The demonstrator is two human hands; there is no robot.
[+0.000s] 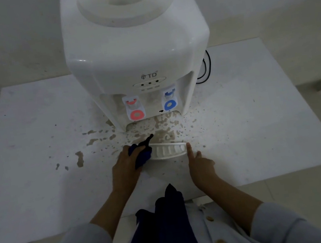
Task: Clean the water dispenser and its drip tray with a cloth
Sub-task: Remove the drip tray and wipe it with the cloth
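A white water dispenser (137, 47) stands at the middle of the far edge of a white table (39, 182), its red tap (134, 109) and blue tap (170, 100) facing the near edge. The drip tray (168, 151) is out of its recess and sits on the table just in front of the dispenser, toward the middle of the surface, tilted with its slotted face showing. The person's left hand (125, 166) grips a dark blue cloth (140, 155), fingers curled round it, and presses the cloth against the tray's left end. The right hand (200, 165) steadies the tray's right end, its forefinger straight against the rim while the other fingers lie loosely folded and hold nothing. Brown splashes (95, 140) spread across the table around the dispenser's base and under the tray, thinning toward the left edge. A black cable (206, 67) loops behind the dispenser near the far right corner.
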